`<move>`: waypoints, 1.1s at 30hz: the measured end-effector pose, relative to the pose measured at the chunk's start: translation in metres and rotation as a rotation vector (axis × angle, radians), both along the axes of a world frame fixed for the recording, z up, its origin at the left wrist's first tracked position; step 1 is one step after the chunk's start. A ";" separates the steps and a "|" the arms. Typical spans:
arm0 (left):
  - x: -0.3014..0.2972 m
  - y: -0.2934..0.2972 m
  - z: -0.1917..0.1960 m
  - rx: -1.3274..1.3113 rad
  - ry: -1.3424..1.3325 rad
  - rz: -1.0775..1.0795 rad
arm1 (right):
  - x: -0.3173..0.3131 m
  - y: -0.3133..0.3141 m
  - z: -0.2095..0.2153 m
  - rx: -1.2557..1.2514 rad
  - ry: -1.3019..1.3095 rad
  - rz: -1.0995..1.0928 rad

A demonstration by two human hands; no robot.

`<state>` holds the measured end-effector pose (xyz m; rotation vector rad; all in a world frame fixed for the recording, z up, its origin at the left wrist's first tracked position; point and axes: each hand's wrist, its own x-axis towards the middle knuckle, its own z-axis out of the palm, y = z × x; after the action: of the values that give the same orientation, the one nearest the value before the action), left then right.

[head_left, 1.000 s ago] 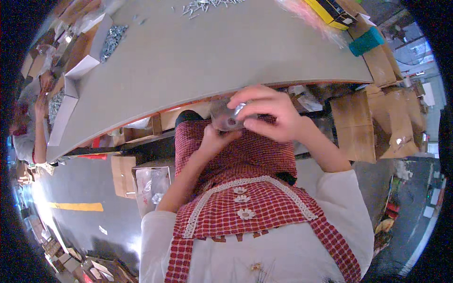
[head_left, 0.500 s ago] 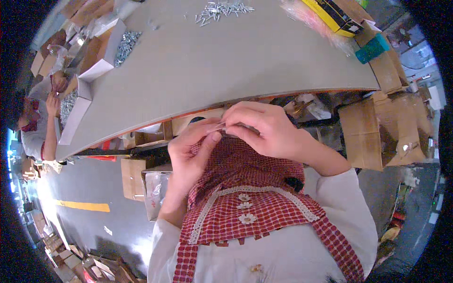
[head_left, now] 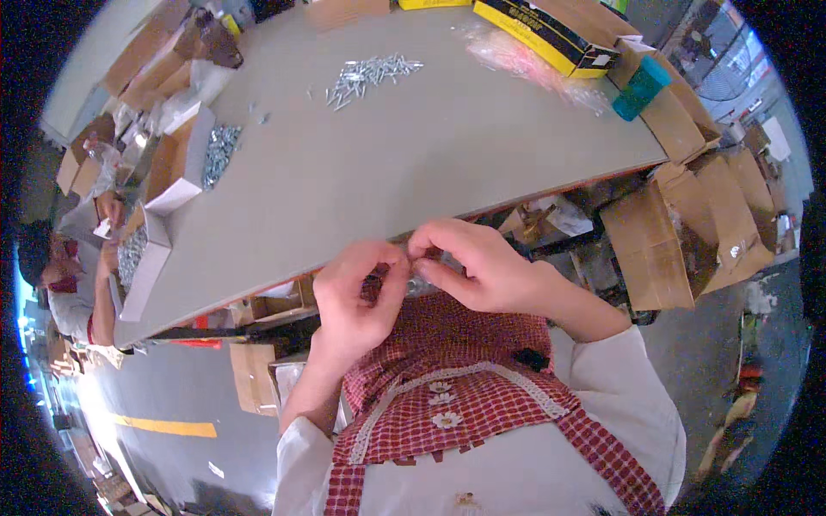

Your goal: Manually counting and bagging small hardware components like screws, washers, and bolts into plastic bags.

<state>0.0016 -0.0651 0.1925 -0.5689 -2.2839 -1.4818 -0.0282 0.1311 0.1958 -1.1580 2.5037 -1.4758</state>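
My left hand [head_left: 360,288] and my right hand [head_left: 477,265] meet in front of the apron, just off the near edge of the table. Thumb and forefinger of each are pinched together, the fingertips almost touching. Between and below them shows a bit of thin clear plastic [head_left: 419,285], seemingly a small bag; my fingers cover most of it, and whether anything is inside I cannot tell. Further up the table lies a loose pile of silvery screws or pins [head_left: 372,77]. A heap of clear and pinkish plastic bags [head_left: 540,64] lies to its right.
Across the grey table [head_left: 301,172] stand a yellow-and-black box [head_left: 551,34] and a teal cylinder [head_left: 642,89]. White cartons [head_left: 179,191] and dark metal pieces [head_left: 221,156] are at left, where another person's hands [head_left: 109,228] work. An open cardboard box [head_left: 650,245] stands below the right edge.
My view has shifted, so more of the table shows. Both hands have drawn closer together, their fingertips now nearly meeting, and the clear plastic is more hidden.
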 end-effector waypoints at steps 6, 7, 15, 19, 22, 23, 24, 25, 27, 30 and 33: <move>-0.025 0.003 0.008 0.108 -0.140 -0.074 | -0.004 0.030 0.011 -0.080 -0.037 -0.027; -0.036 0.004 0.016 0.045 -0.155 -0.140 | -0.005 0.037 0.010 -0.115 -0.060 -0.059; -0.228 -0.077 -0.020 -0.647 0.202 0.255 | 0.014 0.151 0.000 -0.780 -0.367 -0.519; -0.310 -0.217 -0.069 -1.241 0.467 0.646 | 0.021 0.212 0.014 -1.042 0.060 -0.956; -0.327 -0.215 -0.087 -1.153 0.181 0.622 | 0.019 0.247 -0.008 -0.814 0.444 -1.223; -0.320 -0.189 -0.079 -1.136 0.084 0.566 | 0.016 0.252 -0.026 -0.715 0.331 -1.199; -0.313 -0.181 -0.071 -1.128 -0.020 0.533 | 0.008 0.245 -0.036 -0.630 0.207 -1.149; -0.310 -0.187 -0.069 -1.130 -0.018 0.552 | -0.006 0.224 -0.034 -0.505 0.176 -1.035; -0.310 -0.196 -0.073 -1.067 0.107 0.505 | -0.039 0.177 -0.030 -0.269 0.244 -0.854; -0.289 -0.188 -0.072 -1.018 0.286 0.452 | -0.097 0.100 -0.025 -0.100 0.342 -0.592; -0.254 -0.115 -0.042 -0.781 0.070 0.389 | -0.137 0.030 -0.010 -0.047 0.225 -0.390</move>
<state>-0.2522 -0.1800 0.1506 -0.3208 -2.6710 -0.3580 -0.1656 0.1613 0.1859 -0.9235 3.0021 -1.5637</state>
